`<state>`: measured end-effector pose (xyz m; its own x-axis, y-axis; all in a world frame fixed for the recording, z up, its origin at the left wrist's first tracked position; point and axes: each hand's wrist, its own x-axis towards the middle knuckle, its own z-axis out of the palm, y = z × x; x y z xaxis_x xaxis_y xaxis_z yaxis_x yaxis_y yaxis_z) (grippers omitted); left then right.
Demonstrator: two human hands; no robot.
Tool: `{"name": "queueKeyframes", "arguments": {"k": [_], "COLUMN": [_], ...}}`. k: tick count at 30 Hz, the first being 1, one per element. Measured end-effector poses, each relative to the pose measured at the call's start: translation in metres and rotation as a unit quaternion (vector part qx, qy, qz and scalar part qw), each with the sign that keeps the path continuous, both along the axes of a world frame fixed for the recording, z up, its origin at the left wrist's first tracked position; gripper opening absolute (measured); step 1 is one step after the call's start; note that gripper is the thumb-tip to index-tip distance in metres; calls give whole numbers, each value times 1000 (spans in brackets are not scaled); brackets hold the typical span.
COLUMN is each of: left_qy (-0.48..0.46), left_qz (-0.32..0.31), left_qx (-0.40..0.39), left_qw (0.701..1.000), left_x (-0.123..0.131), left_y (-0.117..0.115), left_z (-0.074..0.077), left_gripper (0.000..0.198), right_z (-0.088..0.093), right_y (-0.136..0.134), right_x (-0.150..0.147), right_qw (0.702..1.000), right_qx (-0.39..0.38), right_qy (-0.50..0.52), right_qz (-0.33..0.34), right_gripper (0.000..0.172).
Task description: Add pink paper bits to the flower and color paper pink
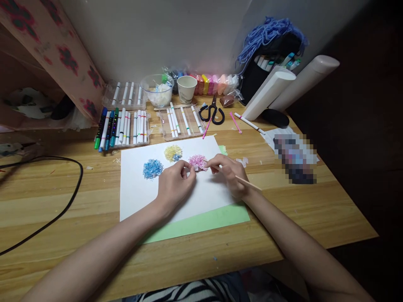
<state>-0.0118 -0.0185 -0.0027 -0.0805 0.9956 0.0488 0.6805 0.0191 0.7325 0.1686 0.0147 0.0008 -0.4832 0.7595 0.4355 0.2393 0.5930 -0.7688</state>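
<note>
The person's two hands are apart, either side of a pink cluster (197, 161) that sits on the white sheet (138, 201), towards its far right corner. The right hand (231, 174) is closed around a thin wooden stick (248, 183), gripped low like a pencil, probably for fine control, with its tip at the cluster's right side. The left hand (176, 180) curls in from the other side, thumb and forefinger drawn close at the cluster's near edge, perhaps to steady it; whether a scrap is pinched there cannot be told. Its wrist over the paper may also keep the sheet from sliding. A blue cluster (153, 168) and a yellow cluster (172, 152) lie nearer the sheet's far left corner, apart from the stick. Green paper (201, 224) shows beneath the near edge, likely as backing. Scissors (214, 115) rest beyond the far edge, leaving the sheet to the hands.
</note>
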Motion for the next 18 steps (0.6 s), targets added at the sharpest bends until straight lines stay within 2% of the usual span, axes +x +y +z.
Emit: {"name": "queueKeyframes", "arguments": {"k": [3,8,18], "left_qy": [13,25,29], "left_qz": [6,6,6], "left_qx": [4,-4,4], "left_qw": [1000,1000,1000], "left_x": [0,1,2], "left_y": [2,4,4], "left_z": [-1,1,-1], "left_gripper": [14,15,14], "right_z": [1,-1,0], "right_y": [-2,-1,2], "right_x": [1,-2,-6], "right_qw": [995,983,983], "right_qx": [-100,-183,-173], "right_qy": [20,-31,-64], "right_qz": [-16,-4,18], "right_gripper": [39,31,34]}}
